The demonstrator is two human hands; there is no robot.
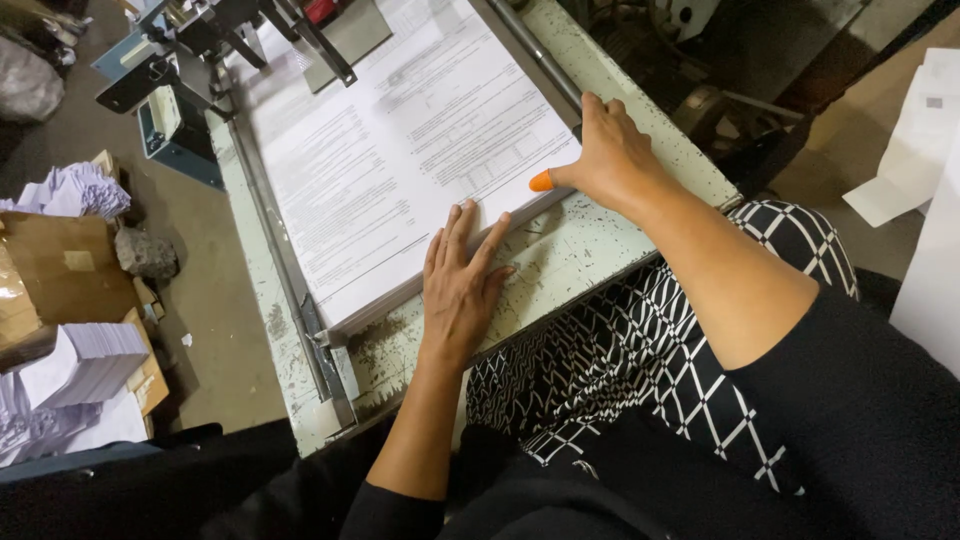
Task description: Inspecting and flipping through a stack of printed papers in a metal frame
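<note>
The left hand lies flat and unclenched on the near edge of the white paper stack. The right hand presses its corner, grasping nothing, on the worn green table. Brown cardboard boxes stand left.

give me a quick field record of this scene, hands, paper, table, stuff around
left hand: left hand lies flat, fingers on the near edge of the paper stack
right hand: right hand presses the stack's right corner; orange thumb cover on the thumb
paper: large printed sheets, squared between metal guide rails
table: worn pale green table, chipped paint
machine: dark metal parts at the far end
floor, left: cardboard box and white paper bundles
</note>
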